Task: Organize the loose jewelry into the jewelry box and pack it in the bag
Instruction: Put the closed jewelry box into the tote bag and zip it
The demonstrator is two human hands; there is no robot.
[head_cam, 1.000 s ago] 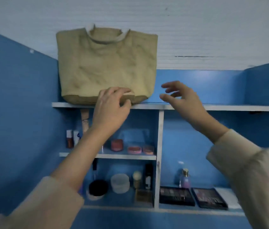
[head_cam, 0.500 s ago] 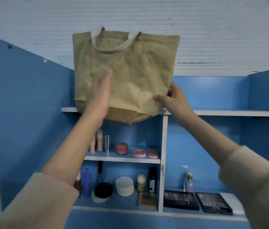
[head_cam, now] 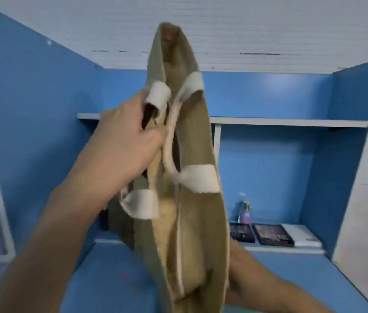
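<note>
Bag hangs in mid-air before the shelf, its mouth tipped toward the head camera. Left hand has its grip curled round the rim. Right hand sits low behind the cloth, and I cannot tell its grip. This looks like the fetching step. Next comes setting it on the blue surface, mouth spread. No jewelry box in sight.

Your bag hangs before the shelves, mouth toward you. Your left hand grips its left rim; your right hand sits low at its right side. Right of it, a bottle stands behind two palettes.
</note>
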